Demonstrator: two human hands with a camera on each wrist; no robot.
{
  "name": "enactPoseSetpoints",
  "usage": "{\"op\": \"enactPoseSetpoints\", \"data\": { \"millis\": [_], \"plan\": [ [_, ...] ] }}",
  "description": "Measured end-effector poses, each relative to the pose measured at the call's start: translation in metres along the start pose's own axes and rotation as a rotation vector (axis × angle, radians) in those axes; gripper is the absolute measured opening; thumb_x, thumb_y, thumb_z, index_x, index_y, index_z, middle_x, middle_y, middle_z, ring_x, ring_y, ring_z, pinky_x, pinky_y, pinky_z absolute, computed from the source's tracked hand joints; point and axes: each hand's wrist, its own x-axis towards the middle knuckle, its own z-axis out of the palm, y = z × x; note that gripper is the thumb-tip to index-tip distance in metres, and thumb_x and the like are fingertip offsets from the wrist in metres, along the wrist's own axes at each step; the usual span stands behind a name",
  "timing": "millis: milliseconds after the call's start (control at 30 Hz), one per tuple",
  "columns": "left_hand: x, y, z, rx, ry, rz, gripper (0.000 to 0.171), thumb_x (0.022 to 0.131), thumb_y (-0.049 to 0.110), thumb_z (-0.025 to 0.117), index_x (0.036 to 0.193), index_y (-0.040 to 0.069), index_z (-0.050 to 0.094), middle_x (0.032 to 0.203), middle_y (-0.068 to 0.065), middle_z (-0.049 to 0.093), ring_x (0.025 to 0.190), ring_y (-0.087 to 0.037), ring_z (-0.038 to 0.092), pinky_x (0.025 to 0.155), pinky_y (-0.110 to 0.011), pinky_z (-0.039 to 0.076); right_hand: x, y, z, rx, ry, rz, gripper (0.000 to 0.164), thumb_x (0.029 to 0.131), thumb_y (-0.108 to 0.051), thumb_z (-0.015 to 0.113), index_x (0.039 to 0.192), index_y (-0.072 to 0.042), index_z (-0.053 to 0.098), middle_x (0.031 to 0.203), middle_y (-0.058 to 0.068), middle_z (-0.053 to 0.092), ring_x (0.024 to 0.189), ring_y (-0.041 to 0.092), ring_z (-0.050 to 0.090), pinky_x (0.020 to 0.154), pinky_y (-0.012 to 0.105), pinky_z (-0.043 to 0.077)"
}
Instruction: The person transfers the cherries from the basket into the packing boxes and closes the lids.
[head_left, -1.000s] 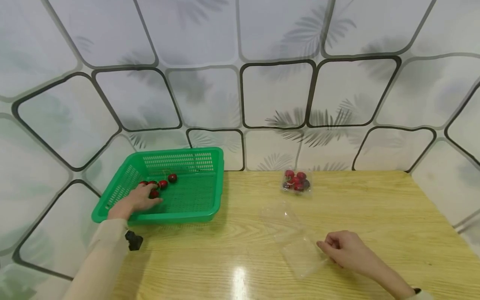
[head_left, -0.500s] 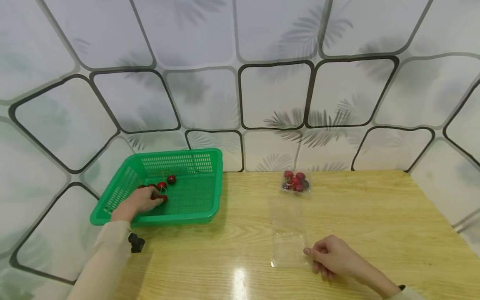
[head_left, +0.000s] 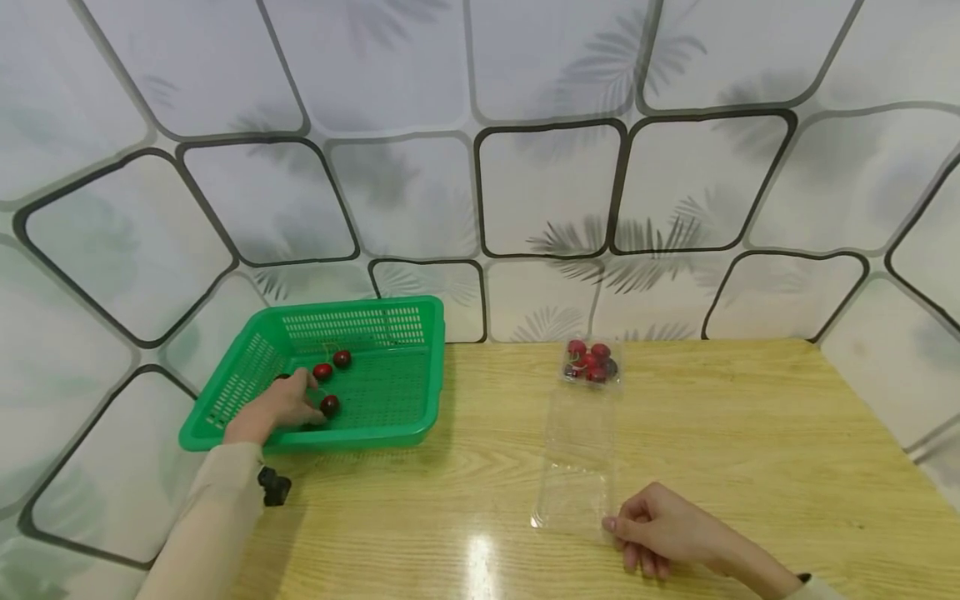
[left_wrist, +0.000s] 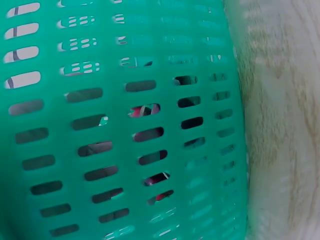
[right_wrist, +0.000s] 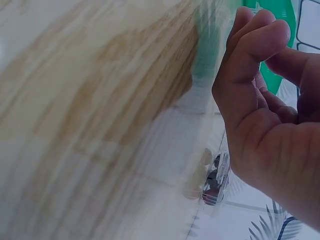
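Note:
In the head view, my left hand (head_left: pixel 283 404) reaches over the near wall into a green plastic basket (head_left: pixel 386 433). It is among the cherries, its fingers bent down; what lies under them is hidden. One dark cherry (head_left: pixel 329 406) sits by the thumb. Two more, a red cherry (head_left: pixel 322 372) and a dark one behind it, lie past the fingers. The left wrist view shows mostly the slotted basket wall (left_wrist: pixel 112 135), with bits of red behind it. My right hand (head_left: pixel 663 529) pinches the near right corner of an unfolded clear plastic clamshell box (head_left: pixel 577 492) on the table.
A small clear box (head_left: pixel 592 363) filled with several cherries stands at the back of the wooden table (head_left: pixel 735 433), just behind the unfolded one. A patterned wall (head_left: pixel 555 192) rises directly behind the table. The basket stands at the left.
The clear clamshell has swung straighter and shifted slightly as my right hand moved left. My left hand has shifted among the cherries, and one dark cherry now shows beside the thumb.

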Motion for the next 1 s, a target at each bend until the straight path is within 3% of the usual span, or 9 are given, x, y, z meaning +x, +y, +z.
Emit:
{"op": "enactPoseSetpoints", "data": {
  "millis": [100,200,300,367,400,467,633,767,1000],
  "plan": [
    [0.0009,-0.0009,0.0014,-0.011,-0.013,0.005,0.07,0.094,0.018,0.072,0.147,-0.01,0.036,0.112,-0.025,0.066,0.099,-0.035,0.066,0.082,-0.052,0.054,0.0004,-0.0003,0.0008,0.0,0.001,0.006,0.041,0.105,-0.031,0.059,0.084,0.003,0.069,0.068,0.005,0.07,0.047,0.002,0.055,0.043,0.014,0.045],
    [0.0029,-0.0021,0.0025,0.017,0.006,0.039,0.065,0.096,0.021,0.07,0.147,-0.009,0.043,0.116,-0.027,0.067,0.101,-0.037,0.066,0.083,-0.052,0.056,0.0,-0.0006,0.0015,0.001,0.002,0.004,0.04,0.104,-0.031,0.059,0.084,0.002,0.068,0.069,0.004,0.07,0.047,0.002,0.056,0.044,0.014,0.045],
    [0.0047,-0.0041,0.0037,0.032,0.047,0.08,0.042,0.102,0.019,0.061,0.13,-0.012,0.059,0.113,-0.029,0.068,0.093,-0.038,0.067,0.076,-0.047,0.055,-0.0003,-0.0011,0.0026,0.013,0.002,0.002,0.04,0.105,-0.031,0.059,0.084,0.002,0.067,0.069,0.004,0.07,0.048,0.002,0.057,0.045,0.014,0.046],
    [0.0044,-0.0047,0.0043,0.021,0.079,0.101,0.033,0.104,0.011,0.052,0.124,-0.014,0.062,0.11,-0.03,0.069,0.089,-0.037,0.068,0.07,-0.041,0.052,-0.0003,-0.0013,0.0036,0.034,-0.003,0.001,0.04,0.105,-0.031,0.059,0.085,0.003,0.067,0.069,0.004,0.07,0.049,0.002,0.057,0.045,0.014,0.047],
    [0.0044,-0.0048,0.0047,0.014,0.089,0.105,0.028,0.104,0.007,0.048,0.113,-0.014,0.064,0.105,-0.028,0.069,0.087,-0.035,0.069,0.068,-0.038,0.048,-0.0002,-0.0014,0.0042,0.044,-0.005,0.0,0.039,0.105,-0.031,0.059,0.085,0.003,0.066,0.07,0.003,0.07,0.049,0.002,0.057,0.046,0.014,0.047],
    [0.0029,-0.0043,0.0048,-0.008,0.108,0.111,0.029,0.104,0.001,0.043,0.111,-0.015,0.066,0.099,-0.026,0.07,0.083,-0.032,0.071,0.066,-0.036,0.046,0.0,-0.0015,0.0054,0.065,-0.011,-0.002,0.039,0.105,-0.03,0.059,0.086,0.004,0.066,0.071,0.003,0.07,0.05,0.002,0.058,0.047,0.014,0.048],
    [-0.0009,-0.0011,0.0032,-0.024,0.18,0.112,0.028,0.104,0.007,0.055,0.118,-0.013,0.067,0.099,-0.025,0.074,0.082,-0.03,0.076,0.071,-0.045,0.06,0.0011,-0.0015,0.0063,0.085,-0.004,-0.005,0.037,0.104,-0.029,0.06,0.087,0.003,0.066,0.072,0.002,0.07,0.055,0.004,0.06,0.05,0.016,0.051],
    [-0.0019,0.001,0.0024,-0.009,0.259,0.121,0.023,0.103,0.015,0.062,0.106,-0.006,0.071,0.093,-0.02,0.076,0.077,-0.026,0.073,0.064,-0.042,0.058,0.0013,-0.0013,0.0058,0.1,-0.001,-0.002,0.035,0.104,-0.029,0.061,0.089,0.003,0.067,0.075,0.002,0.071,0.06,0.006,0.063,0.053,0.017,0.053],
    [-0.0053,0.0041,0.0034,0.04,0.41,0.193,0.02,0.098,0.018,0.07,0.099,0.0,0.078,0.089,-0.016,0.077,0.071,-0.022,0.069,0.061,-0.039,0.055,0.0014,-0.0003,0.006,0.137,-0.014,0.003,0.034,0.103,-0.028,0.062,0.093,0.004,0.067,0.078,0.003,0.072,0.064,0.006,0.065,0.055,0.018,0.054]
  ]
}}
